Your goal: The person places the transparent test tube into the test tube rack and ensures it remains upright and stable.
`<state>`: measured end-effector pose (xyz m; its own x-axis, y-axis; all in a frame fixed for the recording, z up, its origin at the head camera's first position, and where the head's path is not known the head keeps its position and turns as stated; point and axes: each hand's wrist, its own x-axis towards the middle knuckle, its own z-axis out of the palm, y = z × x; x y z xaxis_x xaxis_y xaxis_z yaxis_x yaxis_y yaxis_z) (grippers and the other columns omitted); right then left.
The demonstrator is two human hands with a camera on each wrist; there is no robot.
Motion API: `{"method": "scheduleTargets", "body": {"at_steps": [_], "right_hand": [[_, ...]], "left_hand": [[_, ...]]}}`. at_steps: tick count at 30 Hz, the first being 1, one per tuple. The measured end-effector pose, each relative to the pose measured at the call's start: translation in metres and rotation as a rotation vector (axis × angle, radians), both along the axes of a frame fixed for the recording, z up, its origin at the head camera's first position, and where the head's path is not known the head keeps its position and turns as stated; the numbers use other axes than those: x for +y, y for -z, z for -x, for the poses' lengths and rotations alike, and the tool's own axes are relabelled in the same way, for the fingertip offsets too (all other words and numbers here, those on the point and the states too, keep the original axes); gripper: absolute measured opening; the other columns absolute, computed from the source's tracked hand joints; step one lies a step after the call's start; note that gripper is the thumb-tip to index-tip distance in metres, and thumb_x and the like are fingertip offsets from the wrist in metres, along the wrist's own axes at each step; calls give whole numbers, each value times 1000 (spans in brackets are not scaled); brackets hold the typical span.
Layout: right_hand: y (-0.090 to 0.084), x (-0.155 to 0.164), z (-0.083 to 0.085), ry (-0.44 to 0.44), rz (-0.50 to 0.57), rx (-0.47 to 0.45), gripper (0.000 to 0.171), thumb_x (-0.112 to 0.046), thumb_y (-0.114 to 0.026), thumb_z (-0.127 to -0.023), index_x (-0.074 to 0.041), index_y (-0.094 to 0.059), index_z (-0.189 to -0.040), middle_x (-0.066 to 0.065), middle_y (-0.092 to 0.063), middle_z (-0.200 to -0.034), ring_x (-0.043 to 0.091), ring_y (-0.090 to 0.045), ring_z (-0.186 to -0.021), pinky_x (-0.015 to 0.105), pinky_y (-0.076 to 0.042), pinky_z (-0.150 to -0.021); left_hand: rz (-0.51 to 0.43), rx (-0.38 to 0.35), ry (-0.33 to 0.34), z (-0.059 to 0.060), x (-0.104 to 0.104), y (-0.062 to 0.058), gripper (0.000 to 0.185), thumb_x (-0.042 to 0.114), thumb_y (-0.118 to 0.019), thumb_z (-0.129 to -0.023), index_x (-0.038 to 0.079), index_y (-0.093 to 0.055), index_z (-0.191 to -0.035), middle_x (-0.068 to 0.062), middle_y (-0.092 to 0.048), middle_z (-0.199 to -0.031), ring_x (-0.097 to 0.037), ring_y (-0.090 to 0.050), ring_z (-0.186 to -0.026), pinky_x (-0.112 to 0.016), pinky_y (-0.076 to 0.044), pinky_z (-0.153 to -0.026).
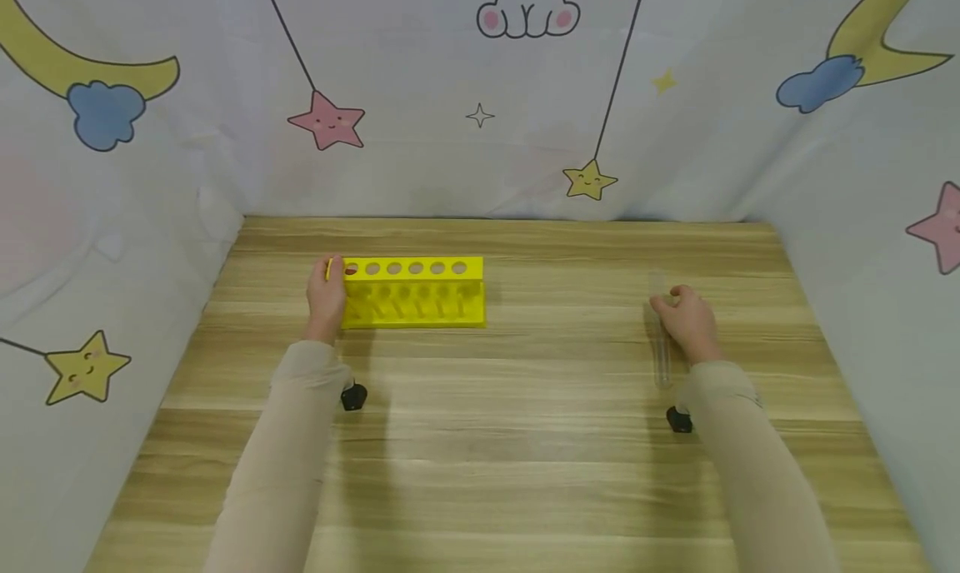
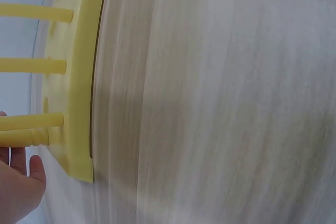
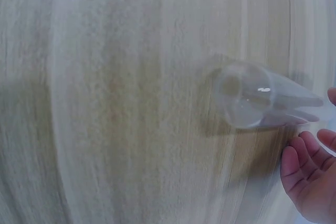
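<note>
A yellow test tube rack (image 1: 408, 315) lies at the back left of the table, a row of round holes along its top face. My left hand (image 1: 326, 296) grips its left end. In the left wrist view, the fingers (image 2: 19, 160) curl about the rack's end post (image 2: 23, 138). Toward the back right is a clear test tube (image 1: 663, 361), its length running front to back. My right hand (image 1: 686, 319) pinches it near the far end. The right wrist view shows the tube (image 3: 257, 98) with one end toward the camera; much of the right hand (image 3: 315, 177) is cut off there.
The wood-grain table (image 1: 510, 440) is bounded by a white cloth (image 1: 420, 165) at the back and sides, printed with stars, moons and clouds. A small black device (image 1: 354, 396) sits under the left wrist, and another black device (image 1: 679, 420) under the right.
</note>
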<state>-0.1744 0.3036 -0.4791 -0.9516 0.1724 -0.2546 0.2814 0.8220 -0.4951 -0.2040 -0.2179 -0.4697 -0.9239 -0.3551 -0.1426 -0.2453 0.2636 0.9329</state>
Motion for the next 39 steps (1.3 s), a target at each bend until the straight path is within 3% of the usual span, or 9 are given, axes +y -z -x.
{"method": "scheduleTargets", "body": {"at_steps": [10, 27, 39], "right_hand": [[-1, -4, -1, 15, -17, -27, 64, -45, -38, -89, 6, -34, -128, 30, -45, -122, 44, -43, -108, 52, -36, -87], [1, -7, 2, 35, -51, -48, 63, -45, -39, -89, 6, -36, -126, 31, -43, -124, 44, -44, -107, 51, -38, -84], [5, -9, 4, 58, -99, -68, 60, -43, -40, -88, 3, -38, -125, 30, -49, -118, 39, -53, -92, 41, -43, -64]], "left_hand": [[18, -13, 9, -1, -1, -1, 44, 39, -30, -95, 5, -41, -121, -12, -52, -111, -24, -40, -116, -36, -28, -98], [-4, -15, 29, -2, -1, -2, 45, 41, -30, -94, 5, -40, -120, -8, -49, -109, -24, -37, -116, -36, -27, -98], [14, -10, 26, 0, -1, -1, 45, 39, -30, -95, 4, -39, -121, -9, -50, -108, -23, -38, -115, -34, -28, -97]]}}
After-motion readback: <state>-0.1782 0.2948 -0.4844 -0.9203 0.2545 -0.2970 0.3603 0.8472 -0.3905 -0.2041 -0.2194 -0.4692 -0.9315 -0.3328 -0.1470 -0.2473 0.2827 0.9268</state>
